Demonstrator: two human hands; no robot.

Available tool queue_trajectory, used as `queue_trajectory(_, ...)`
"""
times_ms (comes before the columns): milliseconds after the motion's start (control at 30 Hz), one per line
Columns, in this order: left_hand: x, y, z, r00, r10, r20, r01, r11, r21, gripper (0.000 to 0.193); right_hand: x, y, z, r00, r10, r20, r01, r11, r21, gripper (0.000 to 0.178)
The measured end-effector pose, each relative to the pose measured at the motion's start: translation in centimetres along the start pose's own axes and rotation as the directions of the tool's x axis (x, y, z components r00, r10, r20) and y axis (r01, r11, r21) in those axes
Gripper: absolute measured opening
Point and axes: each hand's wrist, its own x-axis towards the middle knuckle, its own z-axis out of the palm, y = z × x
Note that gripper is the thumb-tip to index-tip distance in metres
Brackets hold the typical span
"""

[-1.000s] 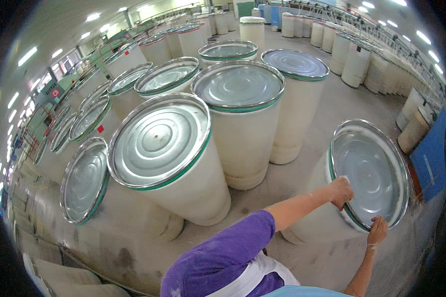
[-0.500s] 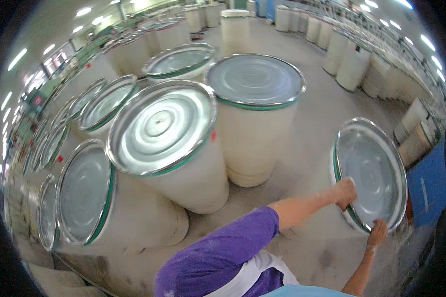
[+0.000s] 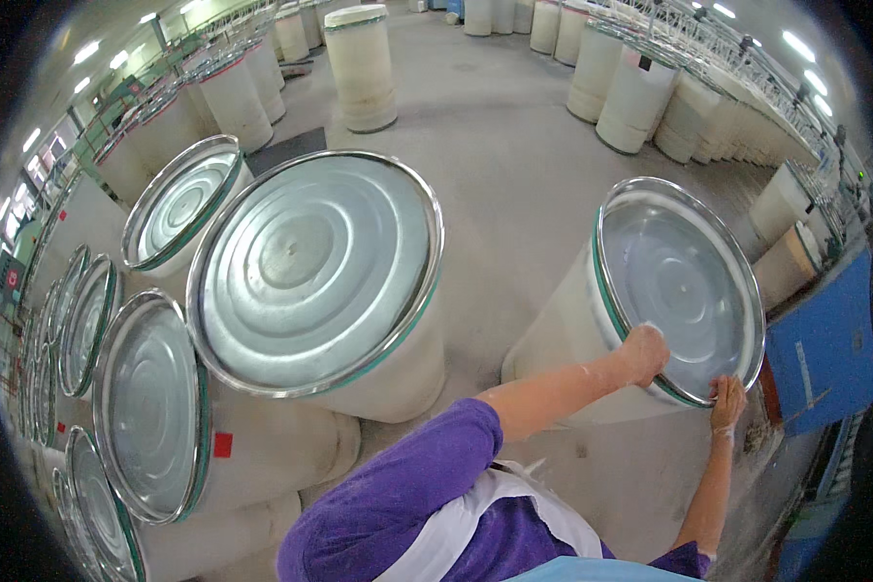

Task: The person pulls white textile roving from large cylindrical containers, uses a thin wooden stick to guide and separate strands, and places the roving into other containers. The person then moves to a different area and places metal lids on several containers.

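Observation:
A tall white sliver can (image 3: 557, 335) with a shiny metal rim, a green band and a grey metal plate in its top stands at my right. My left hand (image 3: 645, 355) is closed over the near left side of its rim. Further right along the same rim, my right hand (image 3: 728, 400) is closed with its fingers over the edge. Both forearms reach across to this can, the left one over my front. Part of the can's lower wall is hidden behind my left arm.
To the left a large can with a ridged metal top (image 3: 310, 262) stands close, beside several tilted-looking cans (image 3: 150, 407). A lone cream can (image 3: 361, 78) stands ahead on the grey floor (image 3: 500, 145). Rows of white cans (image 3: 635, 102) line the right, with a blue panel (image 3: 820, 344) near me.
My view has shifted forward past the cans on the left, which sit differently in the picture. Both hands stay on the same can's rim, and that can now stands farther along the floor.

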Motion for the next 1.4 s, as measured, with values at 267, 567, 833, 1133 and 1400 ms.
queue_trajectory(267,10.6,-18.4,-1.3,0.98,0.184,-0.08,-0.186,0.982,-0.022,0.02,22.5,5.0,12.1,0.978,-0.209,0.012,0.208,0.976,0.07,0.039)
queue_trajectory(567,15.6,-49.3,-7.3,0.994,-0.07,-0.078,0.08,0.988,0.135,0.031,45.5,-1.0,28.4,0.959,-0.28,0.031,0.265,0.934,0.239,0.039)
queue_trajectory(833,17.6,-66.8,-9.6,0.938,-0.331,-0.102,0.342,0.932,0.122,0.025,63.9,-8.8,43.6,0.916,-0.392,0.084,0.351,0.885,0.305,0.037)
queue_trajectory(1133,13.4,-78.4,-12.6,0.741,-0.653,-0.155,0.664,0.747,0.025,0.027,81.8,-21.6,61.5,0.726,-0.682,0.082,0.525,0.628,0.574,0.036)
queue_trajectory(1400,3.2,-88.3,-15.4,0.446,-0.83,-0.336,0.853,0.507,-0.121,0.028,88.3,-41.2,77.8,0.571,-0.82,0.026,0.529,0.393,0.752,0.032)
